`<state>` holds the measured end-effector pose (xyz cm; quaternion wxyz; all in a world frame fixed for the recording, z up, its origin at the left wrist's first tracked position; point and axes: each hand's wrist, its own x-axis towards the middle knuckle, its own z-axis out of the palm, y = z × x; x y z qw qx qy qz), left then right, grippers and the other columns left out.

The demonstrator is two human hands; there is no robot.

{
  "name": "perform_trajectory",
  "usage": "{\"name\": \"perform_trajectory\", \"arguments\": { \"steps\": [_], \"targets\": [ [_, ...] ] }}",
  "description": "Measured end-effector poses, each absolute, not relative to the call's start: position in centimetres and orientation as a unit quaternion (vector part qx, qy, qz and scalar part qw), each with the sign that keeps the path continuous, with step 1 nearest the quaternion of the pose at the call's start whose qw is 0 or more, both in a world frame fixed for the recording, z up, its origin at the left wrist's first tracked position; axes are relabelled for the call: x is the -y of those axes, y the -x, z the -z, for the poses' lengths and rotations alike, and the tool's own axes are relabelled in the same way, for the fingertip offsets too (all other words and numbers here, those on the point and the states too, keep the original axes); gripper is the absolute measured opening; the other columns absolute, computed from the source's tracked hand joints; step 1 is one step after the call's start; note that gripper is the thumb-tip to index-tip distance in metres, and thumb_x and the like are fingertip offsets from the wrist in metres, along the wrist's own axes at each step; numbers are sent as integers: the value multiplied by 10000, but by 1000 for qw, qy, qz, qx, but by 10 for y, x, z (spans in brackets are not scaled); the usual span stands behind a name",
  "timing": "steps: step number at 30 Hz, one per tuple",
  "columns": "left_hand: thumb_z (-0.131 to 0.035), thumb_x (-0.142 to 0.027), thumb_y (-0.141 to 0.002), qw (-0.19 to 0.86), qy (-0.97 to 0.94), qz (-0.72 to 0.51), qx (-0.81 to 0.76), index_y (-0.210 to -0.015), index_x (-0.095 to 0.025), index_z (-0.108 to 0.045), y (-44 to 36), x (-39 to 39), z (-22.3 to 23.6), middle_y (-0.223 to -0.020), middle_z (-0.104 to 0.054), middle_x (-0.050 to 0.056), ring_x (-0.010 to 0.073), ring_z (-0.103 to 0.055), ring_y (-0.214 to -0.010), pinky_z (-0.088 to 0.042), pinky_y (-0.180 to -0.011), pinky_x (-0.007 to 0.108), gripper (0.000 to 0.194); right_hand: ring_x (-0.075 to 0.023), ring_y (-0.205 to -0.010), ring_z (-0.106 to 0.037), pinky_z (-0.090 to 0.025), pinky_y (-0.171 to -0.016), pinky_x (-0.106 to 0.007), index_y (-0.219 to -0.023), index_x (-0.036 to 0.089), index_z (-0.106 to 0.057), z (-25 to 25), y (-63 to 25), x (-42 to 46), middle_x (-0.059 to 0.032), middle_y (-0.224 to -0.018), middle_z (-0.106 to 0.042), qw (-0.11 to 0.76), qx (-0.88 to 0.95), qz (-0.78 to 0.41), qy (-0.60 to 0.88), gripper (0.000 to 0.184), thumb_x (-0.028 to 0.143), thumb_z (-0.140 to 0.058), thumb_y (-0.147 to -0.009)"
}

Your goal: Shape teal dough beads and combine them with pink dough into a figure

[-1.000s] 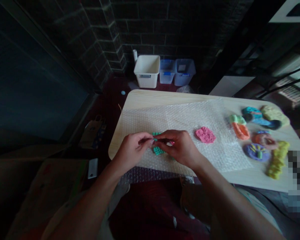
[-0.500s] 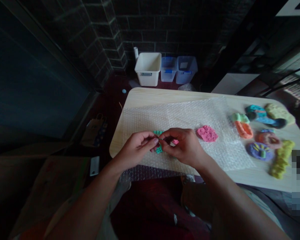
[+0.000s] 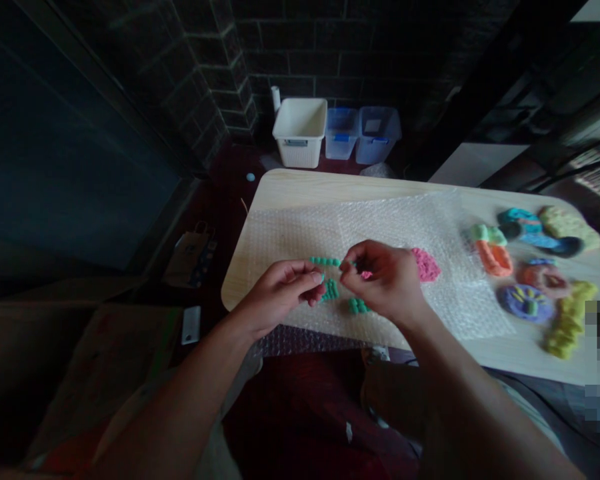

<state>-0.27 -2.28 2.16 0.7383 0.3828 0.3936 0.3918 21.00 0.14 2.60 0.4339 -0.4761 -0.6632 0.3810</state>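
While both hands work over bubble wrap (image 3: pixel 290 230), L hand (image 3: pixel 280 291) has fingertips closed, can't tell on what; R hand (image 3: pixel 380 279) pinches tiny pink clay bit (image 3: pixel 366 274); green clay strip (image 3: pixel 325 261) sits 12 o'clock from hands' gap, green clay clusters (image 3: pixel 331 290) 6 o'clock; pink clay patch (image 3: pixel 427 265) 3 o'clock; light fingertip pressure best, avoids squashing small bits.
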Motion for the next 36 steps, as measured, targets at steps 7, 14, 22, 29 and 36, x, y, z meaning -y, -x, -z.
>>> {"name": "perform_trajectory", "arguments": {
  "steps": [7,14,22,29,36],
  "targets": [
    [-922,-205,-792,767,-272,-465,-349,-885,-134,-802,8,18,-29,-831,-768,45,120,-696,-779,-533,-744,228,168,-165,-662,-773,-641,-625,-287,-776,204,-805,-32,-230,-19,-51,-807,-835,566,443,-533,446,189,276,-970,-720],
    [-976,-158,-698,755,-275,-472,-362,-964,-191,-870,9,18,-25,-807,-755,17,119,-679,-765,-540,-755,258,288,-141,-569,-709,-589,-534,-266,-954,238,-887,-39,-205,-2,-18,-710,-806,482,453,-616,427,336,311,-1032,-660],
    [-1005,-250,-667,720,-315,-497,-368,-900,-206,-873,8,16,-24,-721,-723,12,133,-622,-707,-498,-713,296,271,-124,-501,-649,-520,-460,-242,-762,181,-848,-38,-205,-2,-42,-630,-771,448,481,-597,460,283,410,-1006,-707],
    [-800,-373,-921,510,-485,-479,-525,-808,-174,-815,30,3,-8,-663,-665,3,127,-560,-640,-430,-634,275,229,-180,-768,-803,-693,-767,-349,-1053,196,-867,-29,-211,-8,-85,-953,-859,487,450,-608,437,292,416,-902,-865],
    [-629,-239,-985,333,-656,-316,-598,-1118,-171,-829,40,3,10,-1140,-844,129,261,-772,-995,-567,-870,380,250,-204,-787,-795,-686,-802,-402,-926,243,-884,-27,-222,-13,-53,-896,-858,506,437,-564,484,225,288,-987,-731]
  ]
}}
